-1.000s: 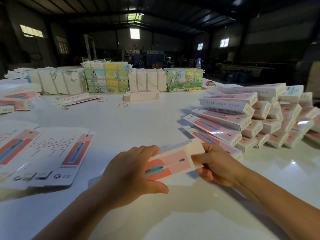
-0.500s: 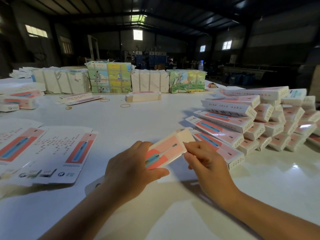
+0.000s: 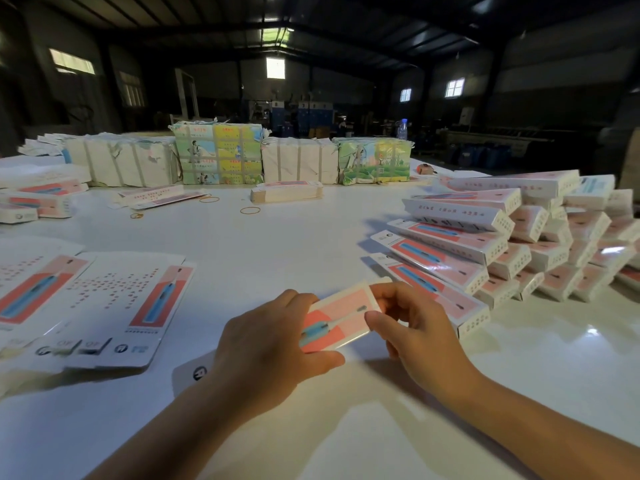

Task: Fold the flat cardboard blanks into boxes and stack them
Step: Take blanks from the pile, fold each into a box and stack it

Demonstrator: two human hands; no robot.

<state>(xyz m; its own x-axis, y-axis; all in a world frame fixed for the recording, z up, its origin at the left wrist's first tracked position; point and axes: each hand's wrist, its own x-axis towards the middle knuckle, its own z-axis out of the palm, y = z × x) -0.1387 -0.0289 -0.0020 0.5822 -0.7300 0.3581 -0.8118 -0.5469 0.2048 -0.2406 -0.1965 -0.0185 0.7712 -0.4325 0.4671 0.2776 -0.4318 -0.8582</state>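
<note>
The white table (image 3: 304, 244) carries flat blanks (image 3: 114, 306) at left, stacked boxes (image 3: 512, 244) at right, wrapped bundles (image 3: 221, 154) along the far edge, and loose rubber bands (image 3: 250, 211) between.

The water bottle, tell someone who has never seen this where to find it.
Follow the row of wrapped bundles along the far edge of the white table to its right end. Just behind stands the water bottle, the only clear, upright, blue-capped thing there.
</note>
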